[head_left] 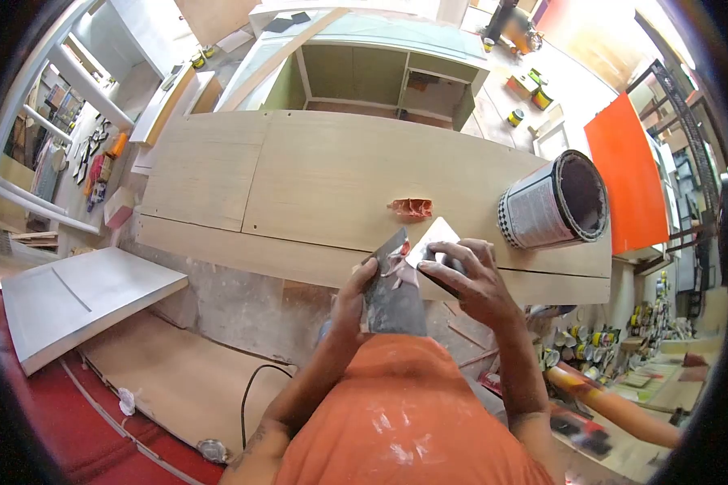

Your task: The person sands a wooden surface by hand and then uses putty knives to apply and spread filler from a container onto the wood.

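Note:
My left hand [350,297] is closed on the edge of a dark flat plate [393,305], held low in front of my body. Pinkish-white putty [401,273] with a red streak is smeared over the plate's upper part. In my right hand [479,284] is a flat putty spreader [438,233] with a pale, shiny face, gripped by the fingers close to the plate's upper right edge. Just beyond both hands, a crumpled red tube-like piece [413,208] lies on the pale wooden panel [323,182].
A large open can [534,214] stands at the panel's right end. Behind the panel is an open cabinet [352,77]. A white board [89,295] lies at the left, an orange panel [629,178] leans at the right, and several cans [570,335] crowd the lower right floor.

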Demonstrator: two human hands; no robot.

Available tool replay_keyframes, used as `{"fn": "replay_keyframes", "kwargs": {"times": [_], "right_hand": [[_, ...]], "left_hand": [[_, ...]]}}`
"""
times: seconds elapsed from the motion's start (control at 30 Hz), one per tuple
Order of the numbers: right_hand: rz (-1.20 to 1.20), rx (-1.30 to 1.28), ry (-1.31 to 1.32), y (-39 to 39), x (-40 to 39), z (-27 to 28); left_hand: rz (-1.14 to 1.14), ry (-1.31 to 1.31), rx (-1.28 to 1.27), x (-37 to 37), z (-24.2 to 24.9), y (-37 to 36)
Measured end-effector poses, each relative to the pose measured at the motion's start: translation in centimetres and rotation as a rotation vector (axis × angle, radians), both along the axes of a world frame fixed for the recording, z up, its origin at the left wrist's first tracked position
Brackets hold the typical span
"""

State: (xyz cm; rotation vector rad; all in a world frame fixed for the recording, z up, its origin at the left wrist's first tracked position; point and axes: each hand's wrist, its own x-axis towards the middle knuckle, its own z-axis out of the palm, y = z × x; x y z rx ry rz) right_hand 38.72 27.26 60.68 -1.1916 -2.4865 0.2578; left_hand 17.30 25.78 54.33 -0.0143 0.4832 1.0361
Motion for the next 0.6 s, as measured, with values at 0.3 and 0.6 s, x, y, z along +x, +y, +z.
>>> {"fn": "replay_keyframes", "kwargs": {"times": [0.3, 0.6], "right_hand": [[-0.624, -0.617, 1.294, -2.0, 1.9, -1.5], [-0.837, -0.459, 1.267, -5.6, -3.9, -2.1]], "left_hand": [[0.113, 0.254, 0.165, -0.6, 1.8, 0.6], [0.274, 1.039, 0.465, 2.1, 2.2, -0.1]]}}
